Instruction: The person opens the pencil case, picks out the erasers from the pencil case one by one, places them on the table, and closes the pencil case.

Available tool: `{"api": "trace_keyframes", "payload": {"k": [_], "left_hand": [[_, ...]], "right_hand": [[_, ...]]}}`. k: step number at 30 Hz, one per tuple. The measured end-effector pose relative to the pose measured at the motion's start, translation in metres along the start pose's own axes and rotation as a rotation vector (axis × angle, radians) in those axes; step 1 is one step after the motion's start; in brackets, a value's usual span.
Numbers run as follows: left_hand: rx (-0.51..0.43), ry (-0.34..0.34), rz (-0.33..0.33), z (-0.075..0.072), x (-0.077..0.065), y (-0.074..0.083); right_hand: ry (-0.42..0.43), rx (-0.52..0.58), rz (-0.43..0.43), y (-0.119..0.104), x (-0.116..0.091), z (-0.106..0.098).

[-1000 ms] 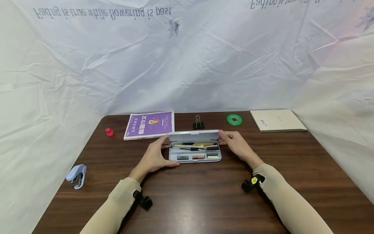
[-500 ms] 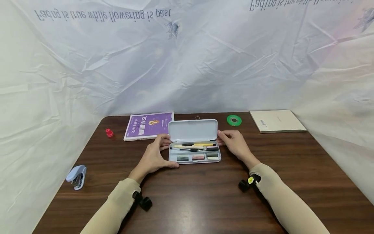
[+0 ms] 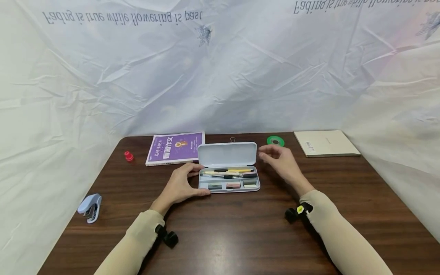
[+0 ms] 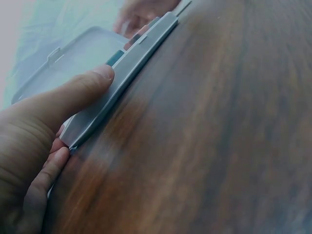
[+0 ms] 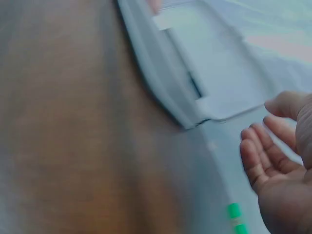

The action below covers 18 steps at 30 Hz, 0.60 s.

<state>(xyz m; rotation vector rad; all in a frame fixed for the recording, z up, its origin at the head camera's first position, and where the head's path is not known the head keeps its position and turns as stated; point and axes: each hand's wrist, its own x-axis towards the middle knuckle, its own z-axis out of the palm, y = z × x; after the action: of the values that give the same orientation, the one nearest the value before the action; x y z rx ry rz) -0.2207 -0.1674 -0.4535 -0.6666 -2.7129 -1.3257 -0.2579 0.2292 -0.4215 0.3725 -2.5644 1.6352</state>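
Note:
A pale grey pencil case lies on the table with its lid raised. Pens fill the long rear compartment, and small blocks, one of them pink, sit in the front ones. My left hand grips the case's left end. In the left wrist view, its thumb presses the front wall while other fingers reach the corner. My right hand is beside the lid's right edge with fingers loosely bent. The right wrist view shows a gap between that hand and the lid.
Behind the case, a binder clip is mostly hidden by the lid. A green tape roll and a cream notebook are at the back right. Leftward lie a purple book, a small red object and a stapler.
The lid has swung up and back from a low angle, now covering most of the binder clip. My right hand has let go of it and moved slightly right. The left hand keeps its hold.

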Motion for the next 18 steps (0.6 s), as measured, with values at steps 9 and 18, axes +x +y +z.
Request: {"api": "trace_keyframes", "payload": {"k": [9,18], "left_hand": [[-0.014,0.014,-0.014,0.0,-0.005,0.001],[-0.018,0.009,-0.039,0.005,-0.011,0.009]], "right_hand": [[-0.21,-0.044,-0.249,-0.032,-0.002,-0.008],[-0.416,-0.243,-0.233,-0.03,-0.012,0.003]]}}
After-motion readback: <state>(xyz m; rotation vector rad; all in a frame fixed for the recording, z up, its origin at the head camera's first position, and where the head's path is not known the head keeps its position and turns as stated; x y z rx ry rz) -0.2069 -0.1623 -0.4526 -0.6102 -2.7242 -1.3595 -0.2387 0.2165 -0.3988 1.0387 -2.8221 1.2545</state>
